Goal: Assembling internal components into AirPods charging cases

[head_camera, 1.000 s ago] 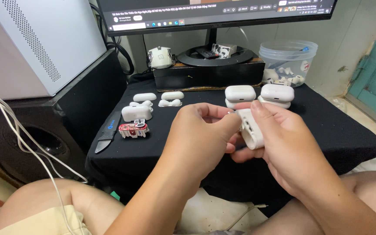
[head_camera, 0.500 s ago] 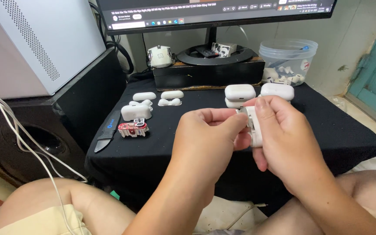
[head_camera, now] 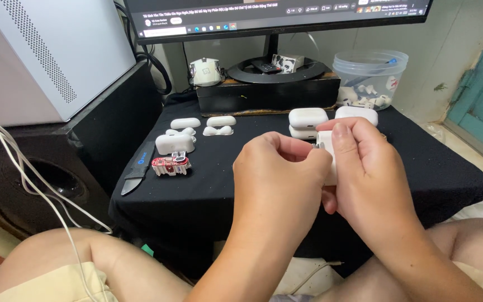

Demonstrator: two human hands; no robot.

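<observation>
Both of my hands meet over the black-clothed table around one white earbud case. My right hand wraps the case from the right, thumb pressed along its top edge. My left hand pinches at the case's left side; what its fingertips grip is hidden. Just behind the hands lie two stacked closed white cases and another white case.
At the table's left lie white case shells, a case half, a red circuit board and a dark pry tool. A clear tub of white parts stands at the back right, a monitor stand behind, a black speaker to the left.
My hands lifted the case slightly and closed in tighter; my right thumb moved up over the case's top and my left fingers came against its left side.
</observation>
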